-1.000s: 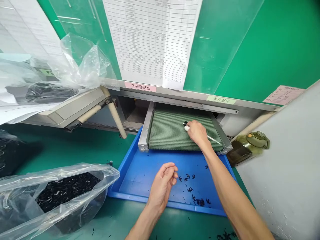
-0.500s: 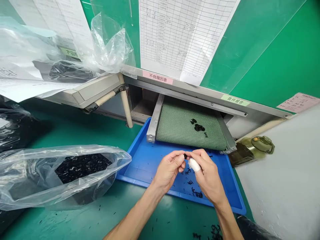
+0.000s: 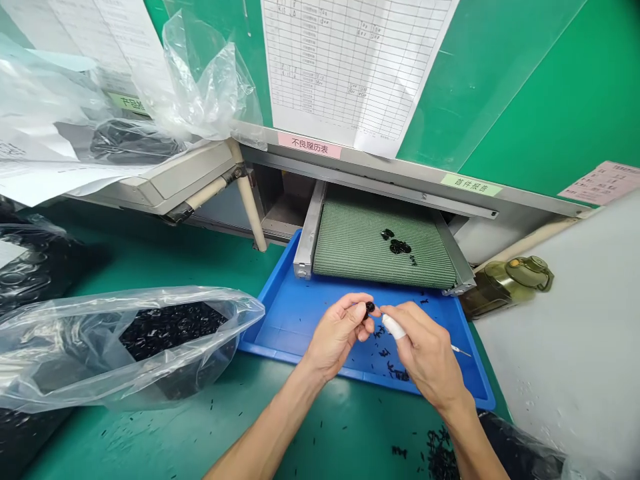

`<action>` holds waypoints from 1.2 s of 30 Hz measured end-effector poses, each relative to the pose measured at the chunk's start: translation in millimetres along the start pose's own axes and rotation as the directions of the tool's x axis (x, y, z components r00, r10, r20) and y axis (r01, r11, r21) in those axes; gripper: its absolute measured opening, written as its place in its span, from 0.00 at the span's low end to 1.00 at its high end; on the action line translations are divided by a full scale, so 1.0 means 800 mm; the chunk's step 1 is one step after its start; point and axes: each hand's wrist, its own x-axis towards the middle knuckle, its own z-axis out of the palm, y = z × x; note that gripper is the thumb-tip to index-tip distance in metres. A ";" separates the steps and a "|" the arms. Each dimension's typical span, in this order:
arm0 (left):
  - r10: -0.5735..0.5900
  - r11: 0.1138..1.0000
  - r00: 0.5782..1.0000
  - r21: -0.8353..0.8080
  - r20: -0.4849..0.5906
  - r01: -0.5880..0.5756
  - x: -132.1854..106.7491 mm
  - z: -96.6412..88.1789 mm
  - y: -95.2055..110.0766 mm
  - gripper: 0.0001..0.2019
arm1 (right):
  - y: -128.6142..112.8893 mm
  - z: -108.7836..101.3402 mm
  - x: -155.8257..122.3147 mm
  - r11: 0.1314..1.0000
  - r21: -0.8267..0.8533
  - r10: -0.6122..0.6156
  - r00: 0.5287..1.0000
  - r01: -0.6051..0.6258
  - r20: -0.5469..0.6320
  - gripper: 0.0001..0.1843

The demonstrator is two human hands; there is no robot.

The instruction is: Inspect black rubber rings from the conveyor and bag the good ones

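Observation:
My left hand pinches a small black part between thumb and fingers above the blue tray. My right hand is closed beside it, a white finger cot on one finger, its fingertips meeting the black part. A thin white stick juts out behind the right hand. A few more black parts lie on the green mesh belt behind the hands. Small black scraps dot the tray floor under the hands.
A clear plastic bag holding many black parts lies at the left on the green table. More bags and papers sit on a grey machine at the upper left. An olive water bottle lies right of the belt, beside a grey panel.
The right hand left the belt, where black parts now lie, and came down to meet the left hand over the tray. Both hands now pinch one black part.

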 end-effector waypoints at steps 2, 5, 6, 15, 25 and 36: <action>-0.004 1.000 1.000 0.008 -0.015 0.004 -0.002 0.000 0.000 0.12 | -0.002 0.001 -0.004 0.999 -0.024 0.022 1.000 -0.023 -0.015 0.15; -0.021 0.999 0.999 0.028 -0.037 0.022 -0.005 0.000 0.002 0.13 | -0.006 -0.002 -0.008 0.997 -0.080 -0.003 1.000 0.001 -0.030 0.18; -0.031 0.999 0.999 0.033 -0.037 0.032 -0.007 0.000 0.002 0.13 | -0.007 -0.004 -0.008 0.995 -0.103 -0.021 0.999 0.017 -0.030 0.19; -0.030 0.977 0.998 0.210 0.057 0.017 -0.013 -0.001 0.000 0.16 | -0.015 -0.016 0.002 0.972 -0.197 -0.104 0.986 0.129 0.131 0.20; 0.071 0.785 0.988 0.603 0.135 -0.139 -0.007 -0.015 0.011 0.18 | -0.019 -0.004 0.001 0.929 -0.333 -0.122 0.984 0.160 0.133 0.18; 0.086 0.943 0.984 0.332 -0.158 -0.029 0.013 -0.024 -0.020 0.13 | 0.035 0.042 0.027 0.944 -0.063 0.321 0.946 -0.323 -0.045 0.15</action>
